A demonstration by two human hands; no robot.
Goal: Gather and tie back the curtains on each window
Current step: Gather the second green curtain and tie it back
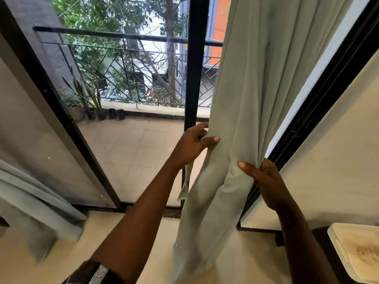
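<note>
A pale green curtain hangs at the right side of a black-framed glass door, bunched into folds at waist height. My left hand grips the curtain's left edge, thumb pressed on the front of the cloth. My right hand pinches the folds on the right side, next to the door frame. Below my hands the cloth falls loosely to the floor. A narrow strip of the same cloth dangles below my left hand. A second green curtain hangs gathered at the far left.
Through the glass lie a tiled balcony, potted plants and a metal railing. A cream wall stands to the right. A white table corner sits at the lower right. The floor is cream tile.
</note>
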